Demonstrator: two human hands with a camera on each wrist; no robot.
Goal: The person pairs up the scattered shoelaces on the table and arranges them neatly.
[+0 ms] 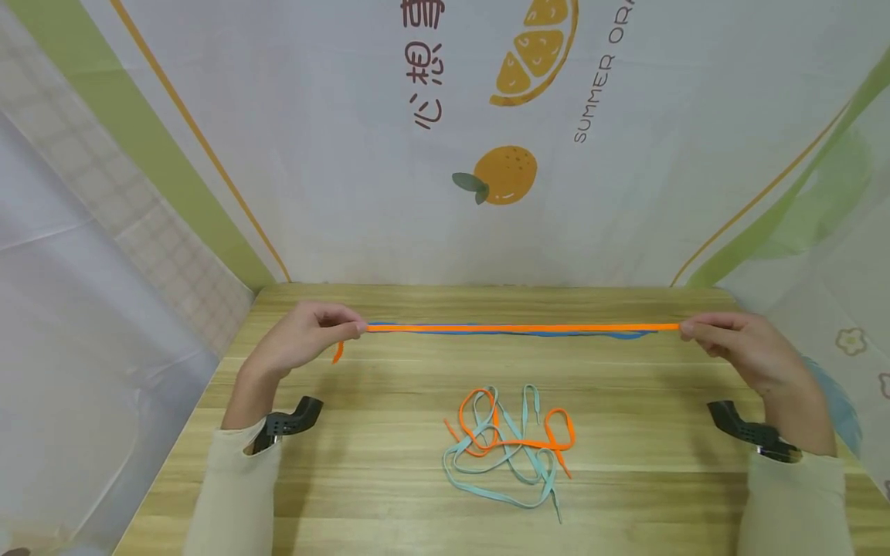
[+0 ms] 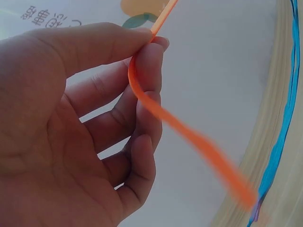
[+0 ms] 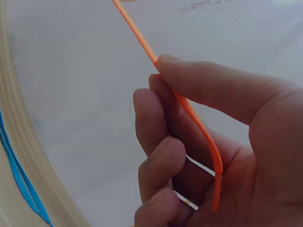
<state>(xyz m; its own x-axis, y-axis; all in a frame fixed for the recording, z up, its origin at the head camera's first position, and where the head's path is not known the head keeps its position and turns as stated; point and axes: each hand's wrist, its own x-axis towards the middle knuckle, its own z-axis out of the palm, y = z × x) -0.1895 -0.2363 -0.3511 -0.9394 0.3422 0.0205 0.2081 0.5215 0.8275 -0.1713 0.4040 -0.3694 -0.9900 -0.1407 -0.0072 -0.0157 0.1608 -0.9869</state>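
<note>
An orange shoelace (image 1: 521,328) is stretched taut from side to side between my two hands. My left hand (image 1: 313,336) pinches it between thumb and forefinger, and a short loose end (image 2: 203,146) hangs down past the fingers. On the other side my right hand (image 1: 751,347) pinches it the same way, its free tip (image 3: 216,189) dangling in front of the palm. A blue shoelace (image 1: 629,335) lies lengthwise along the table, mostly behind the orange one in the head view. In both wrist views the blue lace (image 2: 279,137) shows doubled on the wood.
Nearer me on the wooden table (image 1: 375,494) lies a loose tangle of a pale green shoelace (image 1: 501,498) and another orange shoelace (image 1: 566,432). A printed cloth (image 1: 348,193) hangs behind the table's back edge, with more cloth at both sides.
</note>
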